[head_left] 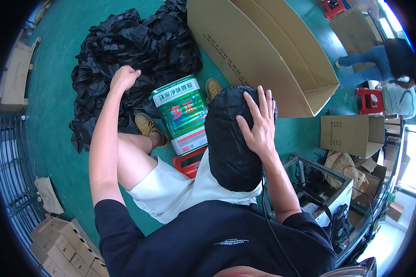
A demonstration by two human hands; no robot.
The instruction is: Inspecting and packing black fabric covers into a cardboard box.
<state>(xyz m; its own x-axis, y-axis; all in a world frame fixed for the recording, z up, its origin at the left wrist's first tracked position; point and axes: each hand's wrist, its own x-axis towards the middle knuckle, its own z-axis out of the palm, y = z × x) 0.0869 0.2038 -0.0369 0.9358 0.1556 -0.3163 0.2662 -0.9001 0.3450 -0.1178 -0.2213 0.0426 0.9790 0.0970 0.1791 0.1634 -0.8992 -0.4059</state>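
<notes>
My right hand point(260, 123) lies flat, fingers spread, on an oval object covered in wrinkled black fabric point(233, 147). This object rests against my lap and right thigh; what is under the cover is hidden. My left hand point(125, 77) is closed with fingers curled, over a large heap of black fabric pieces point(138, 46) on the floor. Whatever is between those fingers, if anything, cannot be seen. Between my knees stands a green and white rectangular tin point(182, 115), in front of a red plastic stool point(189, 162).
A large open cardboard box point(263, 55) stands ahead to the right. At the right are a metal-framed bench point(328, 194), a smaller carton point(346, 134), another red stool point(370, 100) and a person in jeans point(367, 64). Stacked cartons point(62, 249) and a metal rack point(11, 161) line the left.
</notes>
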